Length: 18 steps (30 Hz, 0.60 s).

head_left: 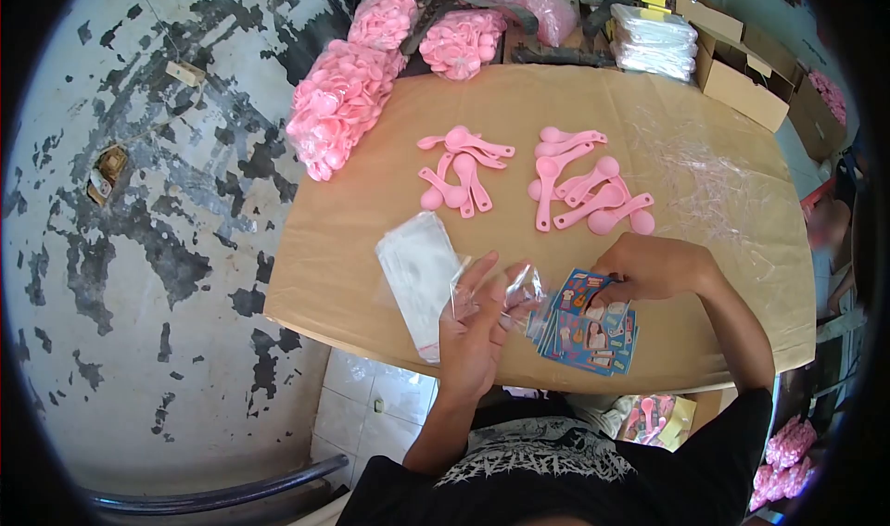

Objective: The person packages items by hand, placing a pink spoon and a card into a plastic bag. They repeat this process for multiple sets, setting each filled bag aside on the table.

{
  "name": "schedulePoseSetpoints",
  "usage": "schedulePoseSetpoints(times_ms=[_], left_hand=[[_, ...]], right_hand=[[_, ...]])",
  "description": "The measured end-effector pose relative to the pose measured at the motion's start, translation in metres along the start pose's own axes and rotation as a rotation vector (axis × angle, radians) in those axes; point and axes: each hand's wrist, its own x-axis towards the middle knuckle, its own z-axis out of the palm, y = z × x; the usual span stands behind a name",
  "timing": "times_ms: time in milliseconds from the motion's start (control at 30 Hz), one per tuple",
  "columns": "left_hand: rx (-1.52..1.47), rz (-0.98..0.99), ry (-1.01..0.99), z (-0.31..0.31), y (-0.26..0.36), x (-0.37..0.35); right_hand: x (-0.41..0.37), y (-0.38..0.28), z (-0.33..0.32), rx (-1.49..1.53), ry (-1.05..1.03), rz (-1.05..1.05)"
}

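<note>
My left hand point(472, 341) holds a small clear plastic bag point(524, 290), fingers raised behind and around the film. Under and left of that wrist lies a stack of flat clear bags point(413, 271). My right hand point(654, 268) is bent over a fanned pile of blue printed cards point(593, 341), thumb and fingers closed at the top card's upper edge. Farther back lie two loose groups of pink plastic measuring spoons, a left group point(464, 176) and a right group point(593, 188).
Large bags of pink spoons point(338, 109) stand at the back left. Bundled clear packaging point(654, 42) and an open cardboard box point(742, 76) sit at the back right. Thin clear plastic strips point(709, 183) lie on the right of the brown-covered table point(324, 248). A peeling wall borders the left.
</note>
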Motion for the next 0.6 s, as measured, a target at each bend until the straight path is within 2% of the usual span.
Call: schedulePoseSetpoints(times_ms=[33, 133, 233, 300, 400, 467, 600], left_hand=[[0.039, 0.02, -0.018, -0.001, -0.001, 0.0], [0.112, 0.091, -0.029, -0.005, -0.001, 0.004], [0.084, 0.163, 0.055, -0.006, -0.001, 0.005], [0.057, 0.196, 0.104, -0.002, 0.0, 0.007], [0.119, 0.11, 0.06, 0.002, 0.005, 0.005], [0.079, 0.127, 0.014, 0.003, 0.001, 0.003], [-0.003, 0.118, 0.012, 0.007, 0.004, 0.0]], right_hand=[[0.001, 0.004, -0.002, 0.047, 0.005, -0.018], [0.005, 0.015, 0.001, -0.004, 0.275, -0.253], [0.004, -0.009, 0.002, 0.441, 0.378, -0.139], [0.002, -0.022, 0.005, 0.418, 0.383, -0.206], [0.004, -0.034, 0.013, 0.382, 0.406, -0.287], [0.009, -0.037, 0.022, 0.357, 0.453, -0.324], [0.011, -0.043, 0.03, 0.375, 0.469, -0.265]])
